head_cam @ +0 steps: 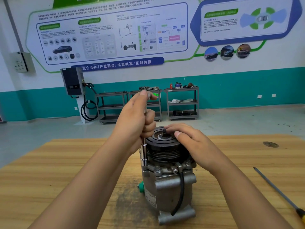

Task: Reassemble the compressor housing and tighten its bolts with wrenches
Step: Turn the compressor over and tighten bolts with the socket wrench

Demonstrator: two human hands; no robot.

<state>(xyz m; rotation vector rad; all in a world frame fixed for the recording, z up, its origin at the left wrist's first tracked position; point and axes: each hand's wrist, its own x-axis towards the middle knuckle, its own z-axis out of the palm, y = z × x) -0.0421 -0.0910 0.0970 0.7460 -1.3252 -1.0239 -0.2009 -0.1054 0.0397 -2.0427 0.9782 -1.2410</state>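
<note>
wrench (pixel 144 152) upright in fist of left hand (pixel 133 124), right hand (pixel 193 142) flat on pulley (pixel 162 147)

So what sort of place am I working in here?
Likely an automotive training workshop: large car-technology wall posters, a black wall-mounted charger with coiled cable, and grey metal parts trolleys behind the wooden workbench.

Raised left hand (pixel 137 123) in a fist, right hand (pixel 193 142) flat, palm down.
</note>
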